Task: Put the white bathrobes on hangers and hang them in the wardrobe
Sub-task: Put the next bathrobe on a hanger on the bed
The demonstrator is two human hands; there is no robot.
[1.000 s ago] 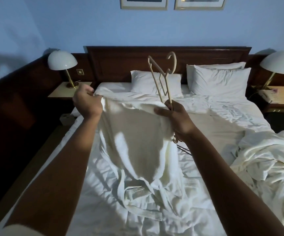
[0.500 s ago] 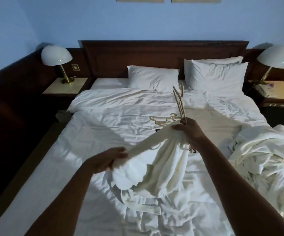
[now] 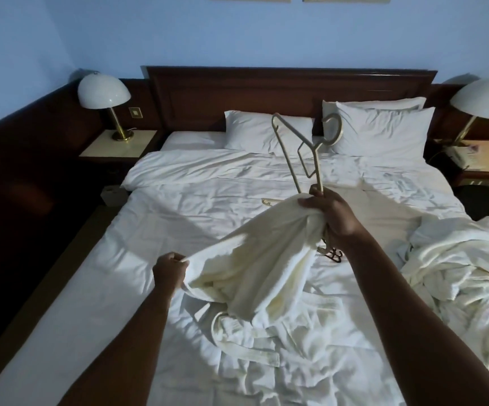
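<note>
A white bathrobe [image 3: 255, 265] hangs bunched between my two hands above the bed [image 3: 178, 218]. My right hand [image 3: 332, 215] grips its upper edge together with a cream plastic hanger [image 3: 301, 148], which sticks up tilted with its hook to the right. My left hand [image 3: 168, 269] pinches the robe's lower left edge. The robe's lower part and belt [image 3: 255, 353] trail on the sheet. A second white bathrobe [image 3: 454, 276] lies crumpled at the right of the bed. More hangers lie on the sheet: a cream one [image 3: 268, 201] behind the robe, a dark one [image 3: 332, 254] under my right wrist.
Pillows [image 3: 378, 127] lean on the dark wooden headboard [image 3: 237, 92]. Bedside tables with dome lamps [image 3: 104, 92] [image 3: 483, 98] stand on both sides; a phone [image 3: 460, 152] sits on the right one. A dark wood panel runs along the left wall. No wardrobe is in view.
My left hand dropped from head height to low over the sheet, still holding the robe. The robe went from spread wide to bunched. The hanger in my right hand has tipped back up.
</note>
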